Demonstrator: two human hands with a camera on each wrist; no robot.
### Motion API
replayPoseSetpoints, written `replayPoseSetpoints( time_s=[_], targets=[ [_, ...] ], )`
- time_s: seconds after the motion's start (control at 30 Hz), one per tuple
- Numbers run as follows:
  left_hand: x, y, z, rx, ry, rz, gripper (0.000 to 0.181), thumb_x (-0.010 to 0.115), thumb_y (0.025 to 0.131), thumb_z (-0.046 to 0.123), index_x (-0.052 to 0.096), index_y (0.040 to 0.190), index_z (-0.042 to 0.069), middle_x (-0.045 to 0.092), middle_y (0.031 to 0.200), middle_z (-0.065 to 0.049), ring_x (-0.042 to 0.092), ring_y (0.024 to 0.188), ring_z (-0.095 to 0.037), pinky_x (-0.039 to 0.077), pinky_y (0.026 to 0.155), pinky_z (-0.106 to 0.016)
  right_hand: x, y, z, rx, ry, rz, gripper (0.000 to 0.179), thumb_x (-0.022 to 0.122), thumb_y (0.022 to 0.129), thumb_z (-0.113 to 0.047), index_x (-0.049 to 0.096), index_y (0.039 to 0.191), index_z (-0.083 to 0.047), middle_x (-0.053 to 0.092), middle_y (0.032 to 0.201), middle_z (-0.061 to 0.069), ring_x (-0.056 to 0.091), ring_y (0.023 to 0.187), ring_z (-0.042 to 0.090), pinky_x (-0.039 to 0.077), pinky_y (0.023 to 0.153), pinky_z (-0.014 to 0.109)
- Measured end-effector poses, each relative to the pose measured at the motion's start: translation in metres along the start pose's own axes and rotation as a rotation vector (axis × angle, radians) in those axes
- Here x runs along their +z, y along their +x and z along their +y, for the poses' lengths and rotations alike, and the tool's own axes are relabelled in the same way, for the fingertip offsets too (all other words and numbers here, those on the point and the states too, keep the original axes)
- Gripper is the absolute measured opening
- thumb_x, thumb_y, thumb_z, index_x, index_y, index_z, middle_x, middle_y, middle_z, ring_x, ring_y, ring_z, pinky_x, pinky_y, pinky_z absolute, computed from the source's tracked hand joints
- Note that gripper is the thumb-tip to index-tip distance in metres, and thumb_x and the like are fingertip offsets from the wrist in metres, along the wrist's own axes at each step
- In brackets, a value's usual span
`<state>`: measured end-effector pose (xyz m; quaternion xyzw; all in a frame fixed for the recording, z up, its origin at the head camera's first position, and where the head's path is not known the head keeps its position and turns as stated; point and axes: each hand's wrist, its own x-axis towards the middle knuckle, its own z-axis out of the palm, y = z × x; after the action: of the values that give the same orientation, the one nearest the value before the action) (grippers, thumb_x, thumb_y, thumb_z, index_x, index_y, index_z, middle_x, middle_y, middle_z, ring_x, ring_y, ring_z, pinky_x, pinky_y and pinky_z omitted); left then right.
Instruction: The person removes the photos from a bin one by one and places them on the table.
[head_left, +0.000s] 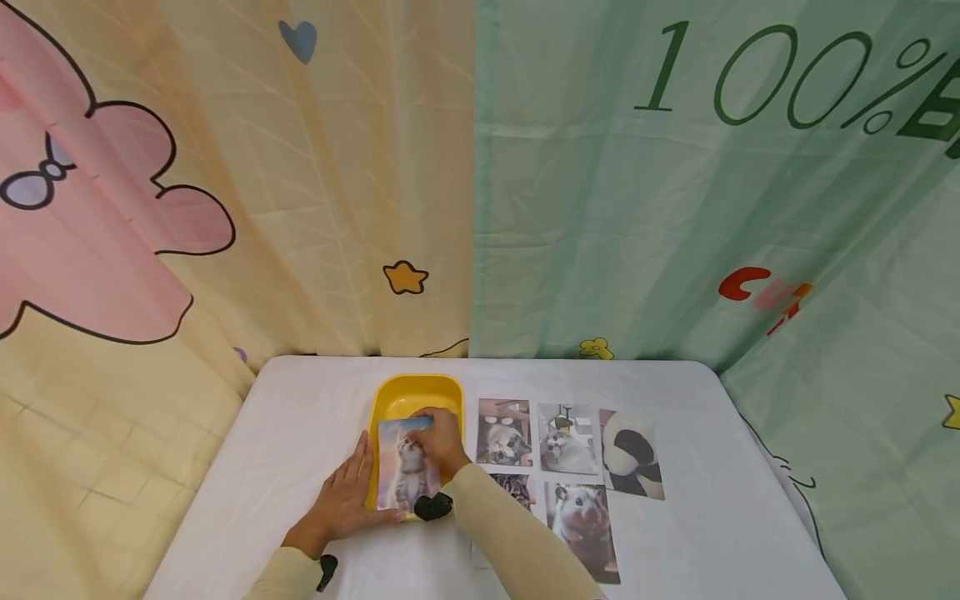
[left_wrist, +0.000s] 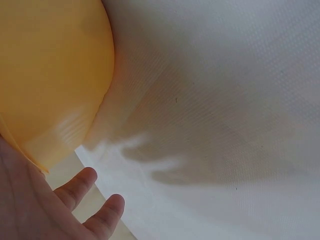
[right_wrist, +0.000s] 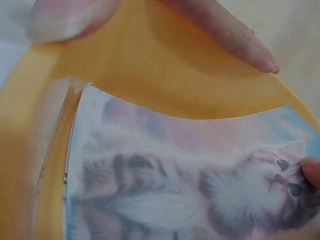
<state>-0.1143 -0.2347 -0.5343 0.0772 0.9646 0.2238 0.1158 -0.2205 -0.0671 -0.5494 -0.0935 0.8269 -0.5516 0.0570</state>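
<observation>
A picture card of a kitten (head_left: pixel 408 475) sits within the yellow tray (head_left: pixel 417 385), its upper edge bowed in the right wrist view. My right hand (head_left: pixel 444 442) holds the card near its top right corner, thumb over the front by the kitten's face. Whatever fingers are behind the card are hidden. Around the near left corner of the tray lies my left hand (head_left: pixel 347 500), its fingers straight along the left side and its thumb at the front rim. In the left wrist view, two spread fingers (left_wrist: pixel 105 215) extend past the tray's outer wall.
Right of the tray several picture cards lie on the white table (head_left: pixel 697 433): two cats, a panda card (head_left: pixel 632 454), a hamster card (head_left: pixel 583 525) and a tabby card (head_left: pixel 516 487) partly covered by my right sleeve. Printed curtains (head_left: pixel 525 208) hang behind the table.
</observation>
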Motion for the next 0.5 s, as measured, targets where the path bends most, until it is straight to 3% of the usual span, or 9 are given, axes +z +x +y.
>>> replayPoseSetpoints(
  time_s=[0.27,0.5],
  targets=[
    [-0.0001,-0.0003,0.0006,0.002,0.006,-0.003,0.128,0.068,0.071,0.069,0.005,0.150,-0.010,-0.005,0.159,-0.023,0.021,0.138,-0.048,0.025,0.105,-0.066,-0.0019,0.0001,0.0015,-0.101,0.019,0.020,0.009,0.074,0.082,-0.003,0.075,0.089,-0.007,0.071,0.088,0.001,0.062,0.078,0.009,0.053,0.070,0.023],
    [0.0006,0.0013,-0.0020,0.006,0.005,-0.004,0.129,0.068,0.071,0.068,0.003,0.150,-0.010,-0.005,0.159,-0.024,0.022,0.137,-0.048,0.026,0.105,-0.065,-0.0027,-0.0011,0.0012,-0.081,0.073,0.018,0.008,0.072,0.086,-0.008,0.077,0.092,-0.008,0.072,0.091,0.002,0.063,0.078,0.008,0.053,0.068,0.022]
  ],
)
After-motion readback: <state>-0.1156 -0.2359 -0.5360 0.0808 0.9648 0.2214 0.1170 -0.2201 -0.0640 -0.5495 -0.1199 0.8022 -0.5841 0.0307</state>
